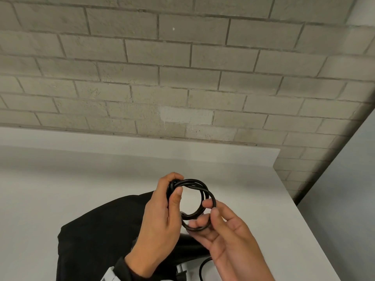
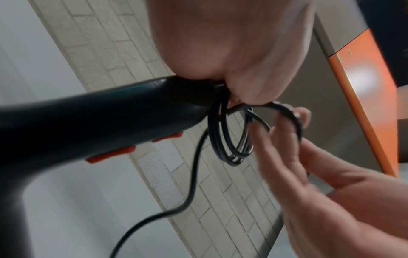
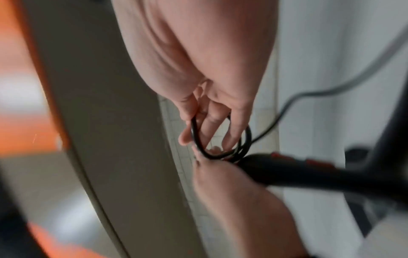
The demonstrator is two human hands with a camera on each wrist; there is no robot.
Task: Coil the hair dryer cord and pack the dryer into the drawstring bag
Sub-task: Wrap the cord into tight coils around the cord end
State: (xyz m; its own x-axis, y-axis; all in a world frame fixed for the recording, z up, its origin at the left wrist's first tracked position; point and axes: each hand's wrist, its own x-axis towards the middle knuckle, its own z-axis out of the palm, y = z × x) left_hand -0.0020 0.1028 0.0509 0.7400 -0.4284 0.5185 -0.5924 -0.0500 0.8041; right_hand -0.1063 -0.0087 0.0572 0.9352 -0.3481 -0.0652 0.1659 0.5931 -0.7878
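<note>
My left hand (image 1: 177, 184) grips a coil of black cord (image 1: 199, 182) at its upper left, thumb pressed on the gathered loops. My right hand (image 1: 210, 207) pinches the outermost loop on the coil's right side, with other fingers under its lower edge. In the left wrist view the black hair dryer (image 2: 88, 122), with red switches, has its handle end against my left palm beside the coil (image 2: 217, 139). In the right wrist view my fingers pass through the coil (image 3: 248, 137) next to the dryer (image 3: 309, 172). The black drawstring bag (image 1: 97, 236) lies flat on the table under my left hand.
The white table (image 1: 60, 189) runs back to a grey brick wall (image 1: 182, 78); its right edge (image 1: 300, 209) drops off close to my right hand. Loose cord (image 1: 202, 268) and a plug (image 1: 181, 270) lie near the front edge.
</note>
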